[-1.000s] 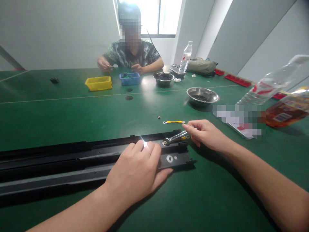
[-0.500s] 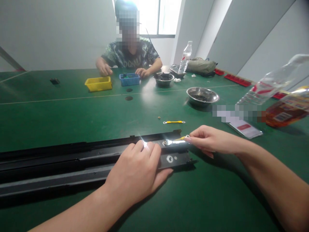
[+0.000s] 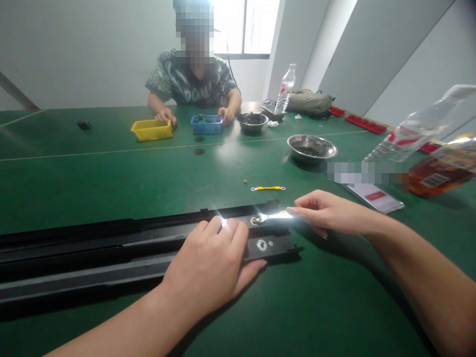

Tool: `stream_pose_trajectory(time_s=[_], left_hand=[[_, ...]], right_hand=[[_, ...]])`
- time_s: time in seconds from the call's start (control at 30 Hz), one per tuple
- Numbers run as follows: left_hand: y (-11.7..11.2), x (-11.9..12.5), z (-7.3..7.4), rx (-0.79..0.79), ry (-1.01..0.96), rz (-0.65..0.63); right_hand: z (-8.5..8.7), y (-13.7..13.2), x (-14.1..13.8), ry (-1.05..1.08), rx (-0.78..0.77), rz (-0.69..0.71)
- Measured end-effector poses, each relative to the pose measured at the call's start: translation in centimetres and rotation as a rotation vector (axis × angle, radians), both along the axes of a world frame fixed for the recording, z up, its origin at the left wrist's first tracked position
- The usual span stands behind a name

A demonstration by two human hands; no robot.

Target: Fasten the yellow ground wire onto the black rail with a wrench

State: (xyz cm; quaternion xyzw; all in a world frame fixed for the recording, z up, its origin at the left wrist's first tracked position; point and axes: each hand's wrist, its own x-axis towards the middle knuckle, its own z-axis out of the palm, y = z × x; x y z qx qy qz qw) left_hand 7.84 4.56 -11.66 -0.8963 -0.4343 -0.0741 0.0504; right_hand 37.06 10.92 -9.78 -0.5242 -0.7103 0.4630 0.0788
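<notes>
A long black metal rail [image 3: 111,248] lies across the green table [image 3: 111,183] in front of me. My left hand [image 3: 210,265] lies palm down on the rail near its right end, fingers curled over it and pressing on it. My right hand [image 3: 327,213] pinches the handle of a small silver wrench [image 3: 269,217]. The wrench head sits on a fastener on the rail's right end.
A yellow wire with ring ends [image 3: 267,188] and a small nut [image 3: 245,181] lie beyond the rail. A steel bowl [image 3: 311,147], a plastic bottle [image 3: 412,129] and a snack packet [image 3: 442,168] stand to the right. Across the table a person sits at a yellow bin [image 3: 151,129] and a blue bin [image 3: 207,124].
My right hand has swung the wrench handle toward me and then a little back, so it lies flatter along the rail. The person opposite has moved both hands to the bins.
</notes>
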Motion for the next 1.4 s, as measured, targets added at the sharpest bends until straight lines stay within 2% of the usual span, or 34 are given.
stream_pose_trajectory(time_s=[0.13,0.43,0.63,0.93,1.1,1.4], left_hand=[[-0.1,-0.1,0.0,-0.001,0.002,-0.002],[-0.2,-0.3,0.1,0.021,0.018,-0.006],[-0.2,-0.5,0.1,0.013,0.011,-0.009],[-0.1,-0.2,0.3,0.019,0.011,-0.009],[-0.1,-0.1,0.3,0.013,0.016,-0.003],[-0.1,-0.2,0.3,-0.005,0.006,-0.003]], right_hand=[[-0.2,0.1,-0.4,0.014,0.108,-0.055],[0.0,0.4,-0.5,0.166,0.234,-0.163],[-0.7,0.4,-1.0,0.231,0.295,-0.191],[-1.9,0.6,-1.9,0.298,0.225,-0.204],[-1.8,0.7,-1.9,0.264,0.161,-0.215],[0.1,0.0,-0.7,0.046,-0.075,0.048]])
